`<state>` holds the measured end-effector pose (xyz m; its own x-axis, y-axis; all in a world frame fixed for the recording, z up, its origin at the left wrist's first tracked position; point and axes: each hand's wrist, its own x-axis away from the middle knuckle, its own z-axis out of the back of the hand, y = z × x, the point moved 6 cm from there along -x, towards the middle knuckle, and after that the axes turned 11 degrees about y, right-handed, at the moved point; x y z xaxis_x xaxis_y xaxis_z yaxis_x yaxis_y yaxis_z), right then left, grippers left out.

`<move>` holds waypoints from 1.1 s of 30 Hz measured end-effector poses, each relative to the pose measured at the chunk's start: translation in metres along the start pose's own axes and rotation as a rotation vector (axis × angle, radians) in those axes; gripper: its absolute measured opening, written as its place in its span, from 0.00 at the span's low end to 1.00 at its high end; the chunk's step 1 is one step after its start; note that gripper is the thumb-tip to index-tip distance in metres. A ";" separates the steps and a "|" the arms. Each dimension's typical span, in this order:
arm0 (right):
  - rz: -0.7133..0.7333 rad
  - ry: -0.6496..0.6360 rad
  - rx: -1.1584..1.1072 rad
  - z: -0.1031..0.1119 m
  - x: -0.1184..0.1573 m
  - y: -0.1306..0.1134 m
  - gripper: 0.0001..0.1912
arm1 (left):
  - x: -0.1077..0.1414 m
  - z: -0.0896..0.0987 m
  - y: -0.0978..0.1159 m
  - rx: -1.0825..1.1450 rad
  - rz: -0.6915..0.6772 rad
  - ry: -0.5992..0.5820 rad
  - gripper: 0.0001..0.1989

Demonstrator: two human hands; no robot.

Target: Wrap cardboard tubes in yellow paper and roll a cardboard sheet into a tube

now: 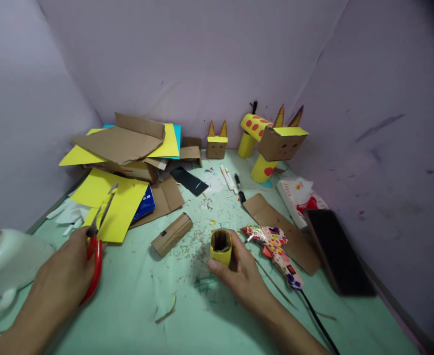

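My left hand (71, 264) is closed round the red handles of a pair of scissors (97, 261), whose blades point up and away over a yellow sheet (122, 204). Between the thumb and fingers of my right hand (241, 271) is a short yellow tube (221, 254), its brown open end facing up. A brown cardboard roll (171, 234) lies between the two hands. Just right of my right hand rests a glue gun (274, 249) covered in a colourful pattern, with a black cord.
Cardboard and paper (122, 143) are piled at the back left. A yellow animal figure (281, 143) and a small box head (217, 148) stand at the back. A phone (338, 251) and tissue pack (300, 199) lie right; a white pot (13, 256) is left.
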<state>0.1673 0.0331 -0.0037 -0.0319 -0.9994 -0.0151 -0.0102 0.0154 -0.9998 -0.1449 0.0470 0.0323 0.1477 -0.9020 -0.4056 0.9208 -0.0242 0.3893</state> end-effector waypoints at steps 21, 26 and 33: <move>0.060 -0.027 0.039 0.020 0.005 0.008 0.29 | -0.003 -0.055 0.128 -0.200 -0.260 -0.345 0.22; -0.006 0.001 -0.042 0.023 0.005 0.007 0.30 | -0.004 -0.064 0.129 -0.129 -0.123 -0.351 0.17; 0.110 0.011 0.011 0.019 0.014 -0.001 0.31 | 0.031 -0.058 0.131 0.488 0.010 -0.458 0.15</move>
<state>0.1863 0.0186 -0.0029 -0.0436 -0.9912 -0.1247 0.0045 0.1246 -0.9922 0.0014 0.0409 0.0233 -0.1119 -0.9925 -0.0498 0.6354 -0.1100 0.7643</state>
